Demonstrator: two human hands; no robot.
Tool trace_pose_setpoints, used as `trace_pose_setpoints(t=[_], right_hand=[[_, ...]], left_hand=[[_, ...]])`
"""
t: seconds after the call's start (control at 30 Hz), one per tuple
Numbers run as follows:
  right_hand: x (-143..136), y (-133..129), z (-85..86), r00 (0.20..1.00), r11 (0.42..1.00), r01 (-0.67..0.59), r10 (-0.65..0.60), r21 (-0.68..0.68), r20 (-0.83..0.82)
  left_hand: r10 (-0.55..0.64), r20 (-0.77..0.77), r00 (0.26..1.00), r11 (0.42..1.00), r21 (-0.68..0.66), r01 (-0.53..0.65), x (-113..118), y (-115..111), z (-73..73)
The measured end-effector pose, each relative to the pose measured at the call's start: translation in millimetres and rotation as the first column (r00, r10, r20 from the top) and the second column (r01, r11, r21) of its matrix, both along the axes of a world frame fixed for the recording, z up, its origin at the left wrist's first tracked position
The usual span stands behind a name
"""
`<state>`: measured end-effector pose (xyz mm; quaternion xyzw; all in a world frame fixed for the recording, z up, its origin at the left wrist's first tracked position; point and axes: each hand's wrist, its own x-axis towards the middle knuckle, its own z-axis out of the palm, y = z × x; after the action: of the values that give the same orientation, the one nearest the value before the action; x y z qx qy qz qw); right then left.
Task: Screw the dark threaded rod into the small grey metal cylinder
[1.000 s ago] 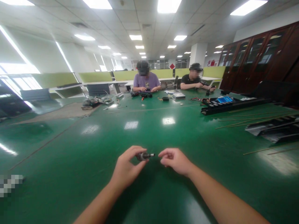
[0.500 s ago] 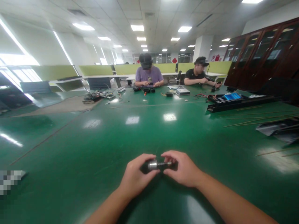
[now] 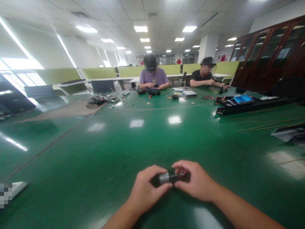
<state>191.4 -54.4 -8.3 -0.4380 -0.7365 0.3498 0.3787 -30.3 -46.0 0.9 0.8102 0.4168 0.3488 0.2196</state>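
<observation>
A small cylindrical part [image 3: 164, 178], silver with a narrower dark ridged section pointing right, is held level just above the table; its exact kind is unclear. My left hand [image 3: 149, 187] is closed around the silver end, thumb below and fingers above. At the thin dark end is my right hand [image 3: 197, 183], its curled fingers around the tip and its thumb lower down. The gap between right thumb and forefinger is wide, and the contact at the tip is partly hidden.
The glossy green table [image 3: 114, 149] stretches ahead. At its far side sit two people, one in a purple shirt [image 3: 163, 76], one in black [image 3: 196, 78]. Electronic parts [image 3: 96, 101] lie at the far left. A long black tray [image 3: 252, 105] and thin rods [image 3: 262, 127] lie right.
Both hands and the cylindrical part appear slightly lower and further right; the whole view has shifted a little too. The grip looks much the same.
</observation>
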Motion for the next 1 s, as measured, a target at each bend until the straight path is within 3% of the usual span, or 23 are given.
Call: trace_pose_setpoints(t=[0.3,0.6,0.77,0.9,1.0], right_hand=[[-1.3,-1.2,0.5,1.000,0.999,-0.009,0.009,-0.031,0.004],[-2.2,-1.5,1.7,1.000,1.000,-0.017,0.017,-0.013,0.003],[-1.8,-1.7,1.3,1.000,1.000,-0.024,0.024,-0.007,0.012],[-1.7,-0.3,-1.6,0.998,0.996,0.040,-0.043,-0.074,-0.044],[-0.8,0.8,-4.7,0.998,0.996,0.032,-0.036,-0.080,-0.054]], left_hand=[[-0.052,0.004,0.999,0.997,-0.058,0.052,0.0,3.9,-1.5],[-0.041,0.025,0.999,0.997,-0.069,0.043,1.0,6.1,0.5],[0.001,0.018,1.000,0.988,-0.154,0.002,2.1,3.6,2.5],[0.007,0.169,0.986,0.923,-0.380,0.058,6.4,2.9,8.4],[0.044,0.463,0.885,0.775,-0.575,0.262,11.0,4.2,7.7]])
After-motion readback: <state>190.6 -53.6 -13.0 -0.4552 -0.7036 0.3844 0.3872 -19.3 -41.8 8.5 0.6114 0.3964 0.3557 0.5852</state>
